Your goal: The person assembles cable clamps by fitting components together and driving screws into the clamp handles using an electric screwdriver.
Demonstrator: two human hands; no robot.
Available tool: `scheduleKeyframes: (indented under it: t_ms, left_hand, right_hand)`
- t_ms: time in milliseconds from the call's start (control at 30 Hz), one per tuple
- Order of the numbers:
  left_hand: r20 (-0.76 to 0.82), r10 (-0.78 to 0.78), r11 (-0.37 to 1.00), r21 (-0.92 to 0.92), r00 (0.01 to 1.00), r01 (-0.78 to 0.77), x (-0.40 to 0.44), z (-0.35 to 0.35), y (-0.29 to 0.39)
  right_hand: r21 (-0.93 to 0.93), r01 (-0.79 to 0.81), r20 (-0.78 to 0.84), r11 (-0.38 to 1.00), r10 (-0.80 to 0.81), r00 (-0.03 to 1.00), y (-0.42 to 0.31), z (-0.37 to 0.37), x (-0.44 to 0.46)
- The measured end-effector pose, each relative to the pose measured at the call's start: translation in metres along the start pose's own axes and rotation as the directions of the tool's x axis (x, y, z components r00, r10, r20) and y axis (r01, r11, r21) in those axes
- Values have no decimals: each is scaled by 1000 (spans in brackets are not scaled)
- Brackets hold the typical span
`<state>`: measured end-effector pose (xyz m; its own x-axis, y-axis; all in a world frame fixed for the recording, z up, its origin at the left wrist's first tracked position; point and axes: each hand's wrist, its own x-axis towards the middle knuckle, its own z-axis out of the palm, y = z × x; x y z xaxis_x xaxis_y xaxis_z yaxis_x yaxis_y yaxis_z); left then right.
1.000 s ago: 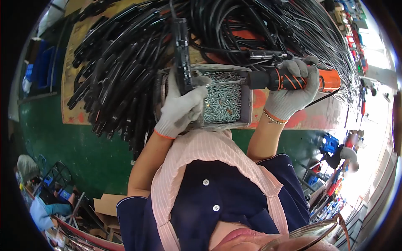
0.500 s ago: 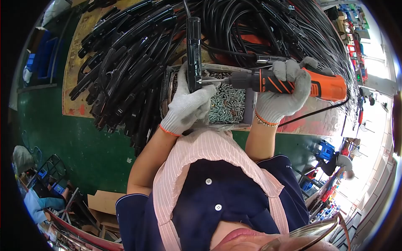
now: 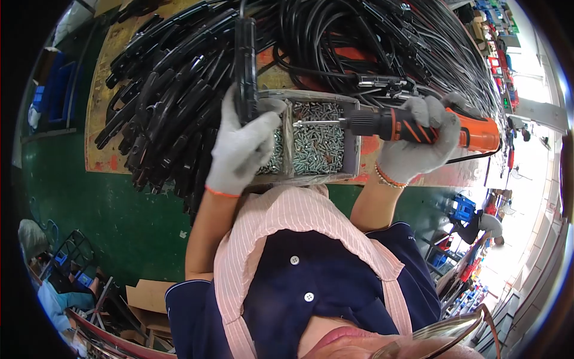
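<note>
In a white glove, my left hand (image 3: 242, 143) grips a black plastic handle part (image 3: 246, 66), which stands upright over the left side of a divided box (image 3: 353, 143). Small silver screws (image 3: 317, 146) fill the box's compartments. My gloved right hand (image 3: 418, 134) is wrapped round an orange and black electric screwdriver (image 3: 478, 133). The screwdriver lies level, its long bit (image 3: 323, 123) pointing left above the screws. A gap separates the bit's tip from the black part.
Many black handle parts (image 3: 161, 113) are piled on the left of the table (image 3: 104, 152). Coiled black cables (image 3: 323, 36) lie behind the box. Another person (image 3: 490, 224) is far off at the right, and another (image 3: 54, 299) at the lower left.
My left hand has moved left with the black part, away from the screwdriver bit. The bit's tip, formerly at the part and my left fingers, is now apart from them. My right hand has shifted slightly right.
</note>
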<state>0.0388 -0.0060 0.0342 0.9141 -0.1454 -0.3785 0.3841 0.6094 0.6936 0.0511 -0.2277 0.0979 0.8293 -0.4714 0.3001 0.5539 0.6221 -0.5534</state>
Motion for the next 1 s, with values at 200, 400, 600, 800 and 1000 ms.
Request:
scheduleKeyframes:
  t_ms: [200, 400, 600, 800, 1000]
  left_hand:
    - [-18, -125, 969, 211, 992, 126, -2, 6, -1]
    - [-150, -66, 908, 401, 987, 121, 1, 4, -19]
    - [-2, -157, 985, 78, 988, 156, -3, -4, -8]
    - [89, -120, 982, -137, 989, 131, 4, -15, -22]
    - [87, -117, 986, -111, 989, 126, 7, -15, -22]
  right_hand:
    - [-289, -71, -17, 955, 69, 997, 37, 3, -30]
    - [-128, 12, 117, 992, 3, 993, 19, -6, -11]
    - [-311, 126, 3, 942, -132, 991, -6, -36, -6]
    - [-374, 86, -44, 923, -110, 993, 5, -55, -11]
    - [-410, 49, -41, 911, -72, 997, 13, -61, -9]
